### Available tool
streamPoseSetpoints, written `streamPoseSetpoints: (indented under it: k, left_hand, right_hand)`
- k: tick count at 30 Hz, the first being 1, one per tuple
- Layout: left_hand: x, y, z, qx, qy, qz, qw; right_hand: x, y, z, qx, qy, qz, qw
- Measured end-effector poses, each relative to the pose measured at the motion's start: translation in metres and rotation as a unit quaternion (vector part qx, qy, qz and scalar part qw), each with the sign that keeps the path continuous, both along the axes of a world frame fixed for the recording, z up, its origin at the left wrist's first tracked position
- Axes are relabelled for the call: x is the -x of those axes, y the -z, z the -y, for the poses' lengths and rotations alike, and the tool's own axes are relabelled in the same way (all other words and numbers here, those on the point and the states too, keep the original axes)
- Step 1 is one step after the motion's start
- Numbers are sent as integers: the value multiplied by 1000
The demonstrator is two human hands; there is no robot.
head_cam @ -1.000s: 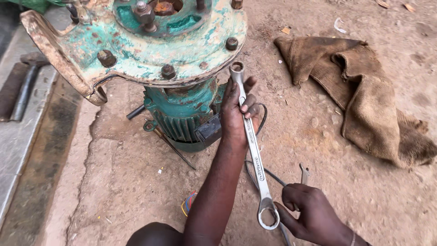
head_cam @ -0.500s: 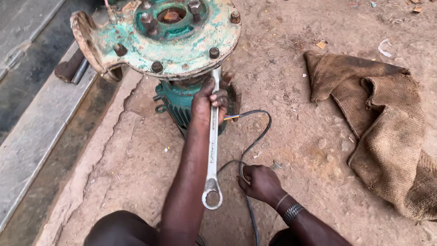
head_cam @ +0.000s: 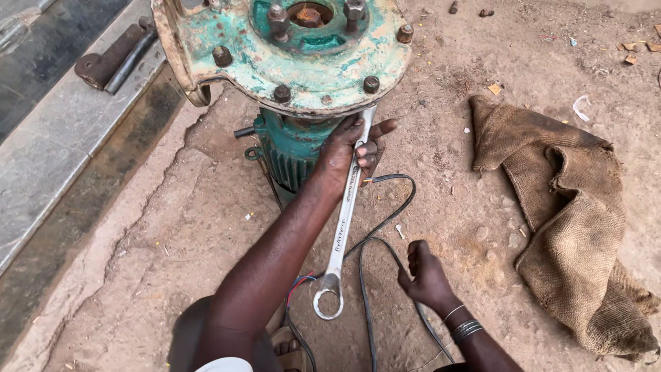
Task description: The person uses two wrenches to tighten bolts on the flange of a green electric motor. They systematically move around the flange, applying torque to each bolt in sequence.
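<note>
Left hand (head_cam: 344,155) fingers wrapped round long ring spanner (head_cam: 344,220), upper end tucked under rusty green pump flange (head_cam: 303,69) near rim bolt (head_cam: 371,84). All visible flange bolts seated; judged early stage. Right hand (head_cam: 425,275) fisted on black cable (head_cam: 375,241) on dirt floor.

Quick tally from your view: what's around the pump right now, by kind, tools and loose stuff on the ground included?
Pump with rusty teal flange: 1
Long silver spanner, gripped by the left hand: 1
Black cable, touched by the right hand: 1
Burlap sack: 1
Rusty hinge on the stone ledge: 1
Total: 5
</note>
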State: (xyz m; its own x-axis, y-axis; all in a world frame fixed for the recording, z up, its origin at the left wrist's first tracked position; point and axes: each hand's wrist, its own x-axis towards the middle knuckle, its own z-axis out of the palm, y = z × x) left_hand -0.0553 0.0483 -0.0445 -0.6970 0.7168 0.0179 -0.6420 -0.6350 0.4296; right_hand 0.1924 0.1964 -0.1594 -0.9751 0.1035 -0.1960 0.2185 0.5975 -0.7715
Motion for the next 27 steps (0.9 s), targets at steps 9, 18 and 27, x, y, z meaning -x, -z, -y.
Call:
streamPoseSetpoints:
  k: [9,18,27]
  left_hand:
    - [-31,-8,-16,46,-37,17,998]
    - [-63,-29,-29,57,-13,78,995]
    - [-69,-37,-20,73,8,64,995]
  right_hand:
    - [21,-134,-74,518,173,-561,622]
    - [140,-172,-129,614,269,-547,502]
    - [172,-155,-104,674,174,-514,501]
